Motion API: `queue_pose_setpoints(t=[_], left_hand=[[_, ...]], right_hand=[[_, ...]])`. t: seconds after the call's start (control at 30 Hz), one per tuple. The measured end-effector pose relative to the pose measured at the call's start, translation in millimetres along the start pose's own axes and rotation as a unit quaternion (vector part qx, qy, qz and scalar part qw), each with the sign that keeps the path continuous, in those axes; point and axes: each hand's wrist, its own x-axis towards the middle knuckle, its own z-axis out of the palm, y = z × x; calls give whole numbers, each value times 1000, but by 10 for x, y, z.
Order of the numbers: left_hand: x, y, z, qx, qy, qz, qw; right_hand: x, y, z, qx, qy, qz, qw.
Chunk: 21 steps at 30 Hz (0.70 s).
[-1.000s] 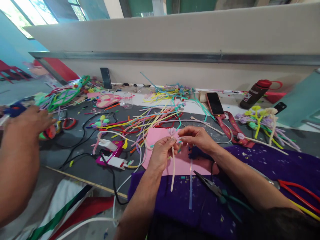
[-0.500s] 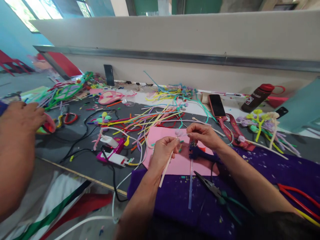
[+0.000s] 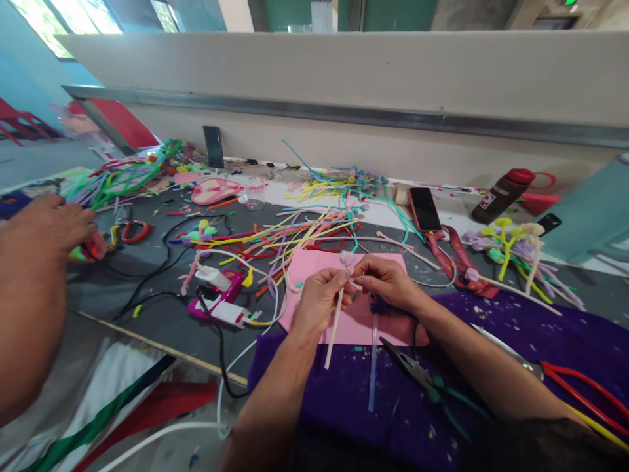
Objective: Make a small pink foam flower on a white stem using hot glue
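Note:
My left hand (image 3: 324, 296) pinches a cream pipe-cleaner stem (image 3: 333, 334) that hangs down from its fingers, with a small lilac fuzzy flower (image 3: 347, 258) at the top. Close against it, my right hand (image 3: 386, 280) has its thumb and forefinger pressed together beside the flower's base; anything thin between them is too small to make out. Both hands are over a pink sheet (image 3: 299, 265) on dark purple cloth (image 3: 339, 387). A dark blue glue gun (image 3: 377, 305) lies partly hidden under my right hand, its clear glue stick (image 3: 373, 367) pointing toward me.
Green-handled pliers (image 3: 422, 377) and red-handled scissors (image 3: 580, 380) lie at the right. Behind are loose pipe cleaners (image 3: 295, 236), a phone (image 3: 425, 210) and a bottle (image 3: 501, 195). A pink power strip (image 3: 219, 298) with cables is at the left, near another person's hand (image 3: 54, 229).
My right hand has moved left and in close to my left hand. The cream stem hangs more upright. At the far left, the other person's hand has shifted slightly left.

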Motion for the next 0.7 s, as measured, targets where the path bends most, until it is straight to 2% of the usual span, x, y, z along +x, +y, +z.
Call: queue_pose_setpoints(t=[0.17,0.3,0.57,0.7], left_hand=[[0,-3,5,1,-14,-5,1000],[9,-1,2,4,-14,8,1000],[44,-16,-60,37,-52,-1,998],[43,7,-81,17,-37,3,999]], right_hand=[[-16,12,24,-97,36,-57,993],[-22,-8,-3,-150,34,-84,984],[-20,-39,-46,-191,36,-109,975],[-25,-61,-54,-197,34,-108,974]])
